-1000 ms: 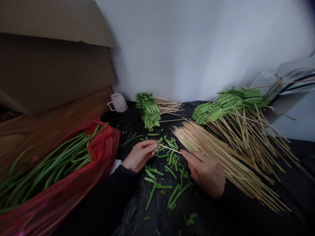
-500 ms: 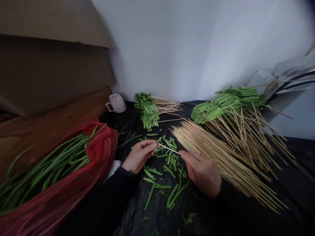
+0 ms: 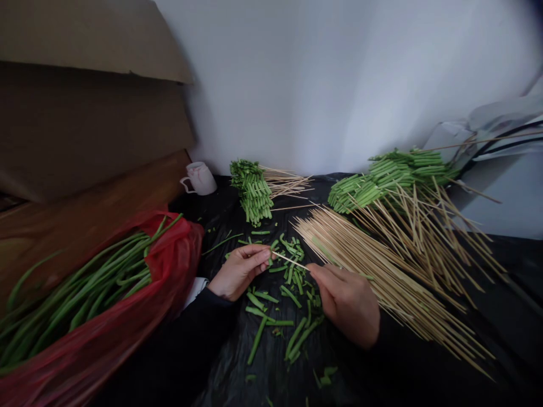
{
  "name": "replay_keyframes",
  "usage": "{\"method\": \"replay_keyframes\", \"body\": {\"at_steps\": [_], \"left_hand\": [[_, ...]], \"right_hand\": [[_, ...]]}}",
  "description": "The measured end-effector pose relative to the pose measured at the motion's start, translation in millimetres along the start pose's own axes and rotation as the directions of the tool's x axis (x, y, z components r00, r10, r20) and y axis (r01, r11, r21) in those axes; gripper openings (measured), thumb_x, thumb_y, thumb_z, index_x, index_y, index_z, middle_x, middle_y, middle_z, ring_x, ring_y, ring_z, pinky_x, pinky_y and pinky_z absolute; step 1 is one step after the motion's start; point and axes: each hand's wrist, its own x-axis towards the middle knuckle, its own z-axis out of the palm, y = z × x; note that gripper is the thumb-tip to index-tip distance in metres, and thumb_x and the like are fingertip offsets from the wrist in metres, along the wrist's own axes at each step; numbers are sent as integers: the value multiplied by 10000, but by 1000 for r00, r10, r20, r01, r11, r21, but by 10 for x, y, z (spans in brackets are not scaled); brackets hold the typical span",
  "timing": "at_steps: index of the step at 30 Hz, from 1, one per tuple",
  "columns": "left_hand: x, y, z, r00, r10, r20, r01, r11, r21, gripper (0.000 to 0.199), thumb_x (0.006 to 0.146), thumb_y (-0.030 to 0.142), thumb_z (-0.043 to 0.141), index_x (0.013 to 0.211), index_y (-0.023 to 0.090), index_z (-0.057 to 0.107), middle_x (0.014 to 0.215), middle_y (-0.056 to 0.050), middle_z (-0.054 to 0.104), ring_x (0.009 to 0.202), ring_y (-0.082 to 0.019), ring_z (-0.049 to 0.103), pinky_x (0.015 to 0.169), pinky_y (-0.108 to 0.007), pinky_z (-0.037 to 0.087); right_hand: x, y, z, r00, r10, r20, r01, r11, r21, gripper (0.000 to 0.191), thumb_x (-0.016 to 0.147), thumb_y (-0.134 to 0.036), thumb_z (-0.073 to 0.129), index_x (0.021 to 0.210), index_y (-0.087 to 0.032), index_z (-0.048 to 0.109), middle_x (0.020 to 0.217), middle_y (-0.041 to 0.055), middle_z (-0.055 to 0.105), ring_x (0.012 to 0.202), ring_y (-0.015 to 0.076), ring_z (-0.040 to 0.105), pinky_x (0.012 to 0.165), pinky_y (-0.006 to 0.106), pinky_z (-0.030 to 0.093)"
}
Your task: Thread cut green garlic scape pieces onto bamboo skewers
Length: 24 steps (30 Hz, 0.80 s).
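My left hand (image 3: 242, 271) has thumb and fingers pinched at one end of a thin wooden skewer (image 3: 291, 260). Bits of green show at those fingertips, seemingly a short green bean piece at the skewer's tip. My right hand (image 3: 347, 302) is closed round the skewer farther along, its back towards me and most fingers hidden. Below and between both hands, cut green bean pieces (image 3: 257, 341) lie scattered on black plastic sheeting (image 3: 231, 367). A bundle of bare skewers (image 3: 382, 277) lies beside my right hand, with a few green bits on it.
A red plastic bag (image 3: 173, 260) of long green beans (image 3: 106, 271) stands at left, below a cardboard box (image 3: 93, 118). Near the wall are a white mug (image 3: 201, 180), a stack of skewered beans (image 3: 254, 195) and a larger skewered pile (image 3: 394, 175) at right.
Both hands have shifted down very slightly with the skewer still between them. A green bit now shows just past my right hand. The view has drifted a little; the piles look the same.
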Motion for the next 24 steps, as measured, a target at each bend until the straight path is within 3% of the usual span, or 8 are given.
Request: {"method": "replay_keyframes", "body": {"at_steps": [14, 21, 24], "left_hand": [[-10, 1, 23, 1000, -3, -14, 3, 1000, -3, 278, 518, 262, 897, 714, 127, 755, 690, -39, 719, 590, -65, 582, 608, -178, 462], [-45, -65, 92, 995, -40, 90, 34, 997, 64, 246, 555, 289, 880, 686, 130, 746, 690, -33, 706, 610, -70, 578, 600, -173, 444], [-51, -61, 99, 995, -19, 96, 12, 997, 74, 242, 562, 295, 875, 689, 137, 744, 695, -28, 703, 613, -73, 574, 616, -183, 445]], "right_hand": [[20, -33, -5, 999, 40, 36, -41, 998, 39, 281, 917, -118, 408, 1045, -154, 655, 791, 48, 672, 750, 164, 639, 691, 258, 438], [30, -131, -6, 998, 47, 35, -49, 997, 52, 288, 915, -108, 391, 984, -163, 665, 719, 28, 644, 636, 155, 605, 591, 270, 397], [57, -133, 1, 998, 58, 16, -59, 996, 73, 286, 917, -107, 397, 990, -162, 669, 746, 36, 660, 677, 154, 626, 629, 260, 426]]}}
